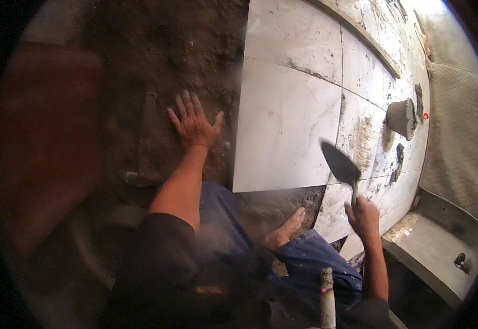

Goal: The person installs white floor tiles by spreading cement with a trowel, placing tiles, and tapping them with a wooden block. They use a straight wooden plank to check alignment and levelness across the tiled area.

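My left hand point(196, 125) rests with fingers spread on dark, rough soil or mortar point(156, 49), just left of the white floor tiles. It holds nothing. In my right hand point(365, 219) is the handle of a pointed trowel point(339, 163), its dark blade tilted up and to the left above the tiles. Nearest the blade lies a large white tile point(282, 126), whose left edge borders the rough bed. A hammer point(144, 137) lies on the bed left of my left hand, its head toward me.
A mortar-caked bucket point(400, 119) stands on smeared tiles at the right. Across the far tiles lies a long straight bar point(359, 35). A woven mat point(458, 137) and a pale ledge point(430, 255) border the right. A reddish panel point(47, 137) fills the left. A lit cigarette point(327, 301) juts up below.
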A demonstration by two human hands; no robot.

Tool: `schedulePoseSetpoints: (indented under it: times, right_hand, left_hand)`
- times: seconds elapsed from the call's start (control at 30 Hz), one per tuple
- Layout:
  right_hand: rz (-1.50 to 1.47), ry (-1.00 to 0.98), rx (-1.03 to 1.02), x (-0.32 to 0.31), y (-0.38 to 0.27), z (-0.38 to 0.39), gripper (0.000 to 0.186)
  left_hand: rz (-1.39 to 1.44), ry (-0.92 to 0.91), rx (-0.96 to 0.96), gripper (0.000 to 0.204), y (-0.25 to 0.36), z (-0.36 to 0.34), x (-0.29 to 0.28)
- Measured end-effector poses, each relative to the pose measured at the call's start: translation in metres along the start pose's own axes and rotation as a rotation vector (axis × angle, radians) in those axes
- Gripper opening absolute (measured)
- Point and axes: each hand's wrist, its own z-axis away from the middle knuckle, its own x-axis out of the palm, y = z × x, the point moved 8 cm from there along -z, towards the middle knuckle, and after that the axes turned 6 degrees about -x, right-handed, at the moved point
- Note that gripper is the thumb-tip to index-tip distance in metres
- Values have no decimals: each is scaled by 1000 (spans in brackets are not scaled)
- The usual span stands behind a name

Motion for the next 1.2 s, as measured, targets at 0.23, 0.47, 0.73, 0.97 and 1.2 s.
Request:
schedulePoseSetpoints:
  times: [0.23, 0.47, 0.73, 0.97, 1.2]
  right_hand:
    - [-347, 514, -975, -82, -347, -248, 28]
    - [-165, 545, -1133, -70, -471, -369, 19]
    - [-15, 489, -1026, -65, -459, -383, 20]
    - [28, 458, -1010, -53, -442, -413, 18]
    - [-112, 578, -1023, -66, -444, -378, 21]
  left_hand:
    - [39, -94, 10, 91, 1, -5, 4]
    - [77, 65, 61, 91, 2, -2, 1]
    - [77, 67, 58, 93, -1, -2, 7]
    - [28, 89, 94, 92, 4, -2, 6]
    - [63, 143, 109, 91, 5, 1, 3]
